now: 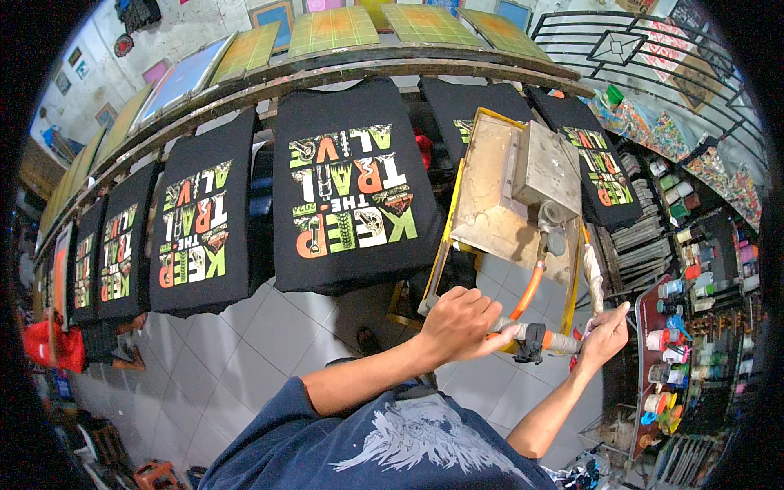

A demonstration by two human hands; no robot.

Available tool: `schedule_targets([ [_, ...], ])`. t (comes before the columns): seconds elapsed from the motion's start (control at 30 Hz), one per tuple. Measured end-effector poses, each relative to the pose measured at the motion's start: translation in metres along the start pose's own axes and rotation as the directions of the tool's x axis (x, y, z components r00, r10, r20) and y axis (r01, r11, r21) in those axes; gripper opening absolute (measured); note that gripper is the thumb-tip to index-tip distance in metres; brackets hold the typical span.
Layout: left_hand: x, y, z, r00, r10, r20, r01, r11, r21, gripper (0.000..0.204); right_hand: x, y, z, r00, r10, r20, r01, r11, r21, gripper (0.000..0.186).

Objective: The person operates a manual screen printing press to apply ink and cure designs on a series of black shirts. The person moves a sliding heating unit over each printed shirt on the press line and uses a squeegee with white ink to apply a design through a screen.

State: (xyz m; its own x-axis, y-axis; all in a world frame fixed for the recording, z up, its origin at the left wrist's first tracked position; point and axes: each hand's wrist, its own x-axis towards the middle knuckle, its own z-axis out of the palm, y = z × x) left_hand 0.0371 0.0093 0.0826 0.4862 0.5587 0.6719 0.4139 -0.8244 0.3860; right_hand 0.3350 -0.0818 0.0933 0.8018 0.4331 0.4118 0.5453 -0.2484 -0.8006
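A flat metal heater panel point(482, 196) with a yellow frame and a raised metal box point(547, 171) sits tilted at the right, partly over a black T-shirt point(457, 102). An orange hose point(529, 290) runs from its round fitting to the taped handle point(560, 343) across its near side. My left hand point(464, 325) is closed around the handle's left part. My right hand point(603, 339) is curled at its right end, by a wrapped side bar point(593, 273); its fingertips are partly hidden. Beside the panel lies a large printed black T-shirt point(351, 188).
More printed black T-shirts point(200, 220) lie on boards in a row to the left, and another T-shirt point(592, 159) at the right. Behind them runs a long rack point(359, 61) with screen frames point(331, 31). Ink tubs point(657, 341) crowd a shelf at right. Below is a tiled floor point(237, 359).
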Motion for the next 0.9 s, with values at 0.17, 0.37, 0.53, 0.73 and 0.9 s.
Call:
schedule_targets([
  [0.17, -0.001, 0.002, 0.001, 1.000, -0.007, -0.015, 0.007, 1.000, 0.016, 0.044, -0.007, -0.029, 0.008, 0.995, 0.020, -0.101, 0.002, 0.977, 0.214, 0.052],
  [0.37, 0.004, 0.002, 0.010, 0.996, -0.045, -0.072, 0.050, 0.996, 0.070, 0.045, 0.003, -0.006, 0.008, 0.990, -0.142, -0.002, 0.142, 0.990, 0.020, 0.051],
  [0.53, 0.006, -0.011, 0.010, 0.986, -0.087, -0.141, 0.104, 0.987, 0.119, 0.046, -0.018, -0.026, 0.013, 0.941, -0.045, 0.336, 0.198, 0.877, -0.437, 0.056],
  [0.73, 0.004, -0.022, -0.025, 0.943, -0.280, 0.179, 0.233, 0.941, 0.244, 0.075, -0.075, -0.064, -0.009, 0.807, -0.218, 0.548, 0.498, 0.750, -0.435, 0.060],
  [0.9, -0.016, 0.004, -0.057, 0.937, -0.250, 0.245, 0.191, 0.952, 0.241, 0.083, -0.089, -0.055, -0.015, 0.790, -0.412, 0.454, 0.585, 0.729, -0.356, 0.052],
])
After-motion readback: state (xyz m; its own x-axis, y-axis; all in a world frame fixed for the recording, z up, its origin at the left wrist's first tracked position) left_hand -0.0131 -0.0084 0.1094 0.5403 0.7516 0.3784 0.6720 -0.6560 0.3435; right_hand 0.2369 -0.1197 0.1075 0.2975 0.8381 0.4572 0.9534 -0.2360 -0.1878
